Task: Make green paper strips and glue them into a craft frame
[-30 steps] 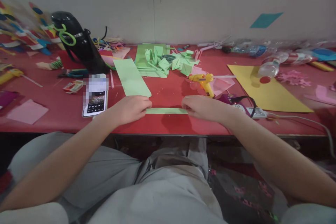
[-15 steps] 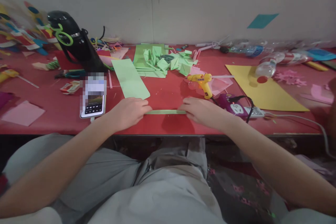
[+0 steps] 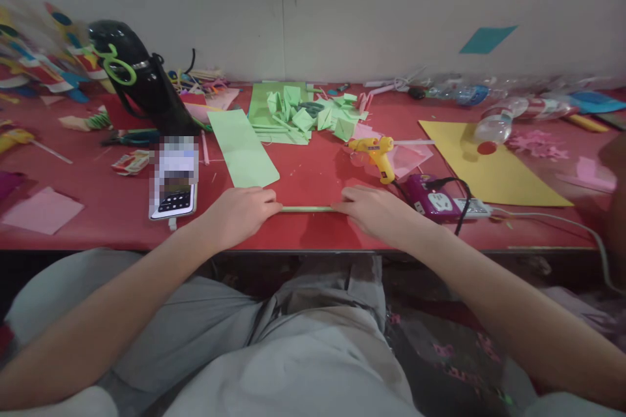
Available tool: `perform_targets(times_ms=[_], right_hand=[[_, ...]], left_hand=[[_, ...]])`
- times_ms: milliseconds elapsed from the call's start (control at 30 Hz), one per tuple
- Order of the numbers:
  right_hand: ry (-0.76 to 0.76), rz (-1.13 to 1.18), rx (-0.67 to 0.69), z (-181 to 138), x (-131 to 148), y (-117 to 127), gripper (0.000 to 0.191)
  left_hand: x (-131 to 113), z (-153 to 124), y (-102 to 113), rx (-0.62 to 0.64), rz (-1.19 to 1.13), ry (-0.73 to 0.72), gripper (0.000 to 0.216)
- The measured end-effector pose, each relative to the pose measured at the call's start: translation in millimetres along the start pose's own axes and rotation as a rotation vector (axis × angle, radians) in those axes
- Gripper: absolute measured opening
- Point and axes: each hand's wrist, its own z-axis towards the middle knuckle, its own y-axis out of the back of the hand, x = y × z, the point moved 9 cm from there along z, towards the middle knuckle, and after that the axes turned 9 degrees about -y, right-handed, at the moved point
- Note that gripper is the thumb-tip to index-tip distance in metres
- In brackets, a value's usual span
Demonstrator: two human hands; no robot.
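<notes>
Pinching opposite ends, the left hand [image 3: 240, 215] and right hand [image 3: 379, 212] hold a narrow green strip [image 3: 307, 209] running between them.

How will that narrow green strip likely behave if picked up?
The green strip looks like paper, so it's probably very light. It's straight between the left hand and right hand, but being so slim, it may bend easily.

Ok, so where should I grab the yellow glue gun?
Probably by the handle, coming from your side: the yellow glue gun has its handle angled toward you, its nozzle end pointing left and a white stick jutting right.
</notes>
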Motion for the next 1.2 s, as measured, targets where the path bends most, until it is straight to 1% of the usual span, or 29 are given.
perform_targets(times_ms=[200, 367, 500, 600, 667, 700, 833, 933, 1000, 1067, 1200], right_hand=[[0.019, -0.007, -0.028, -4, 2, -4, 0.032], [0.02, -0.015, -0.013, -6, 6, -5, 0.038], [0.006, -0.019, 0.008, -7, 7, -4, 0.041], [-0.015, -0.012, 0.027, -8, 8, -5, 0.04], [-0.042, -0.011, 0.039, -9, 9, -7, 0.04], [-0.057, -0.01, 0.036, -10, 11, -7, 0.039], [-0.133, 0.002, -0.036, -14, 21, -7, 0.032], [-0.234, 0.045, -0.124, -19, 26, -9, 0.029], [-0.277, 0.11, -0.198, -25, 29, -12, 0.034], [-0.285, 0.176, -0.265, -30, 31, -16, 0.038], [-0.306, 0.246, -0.373, -41, 26, -21, 0.041]], left_hand=[[-5, 2, -3, -0.012, 0.055, -0.031, 0.031], [-9, 0, -7, -0.01, 0.093, -0.017, 0.031], [-15, -4, -7, 0.014, 0.116, 0.053, 0.035], [-25, -7, -10, 0.046, 0.135, 0.125, 0.038], [-35, -9, -12, 0.036, 0.144, 0.17, 0.042], [-40, -10, -11, 0.008, 0.153, 0.194, 0.044], [-59, -14, -6, -0.14, 0.161, 0.294, 0.048], [-66, -17, -8, -0.184, 0.133, 0.339, 0.052], [-67, -19, -10, -0.204, 0.11, 0.347, 0.055], [-65, -22, -12, -0.231, 0.082, 0.345, 0.058], [-56, -30, -18, -0.287, -0.005, 0.34, 0.062]])
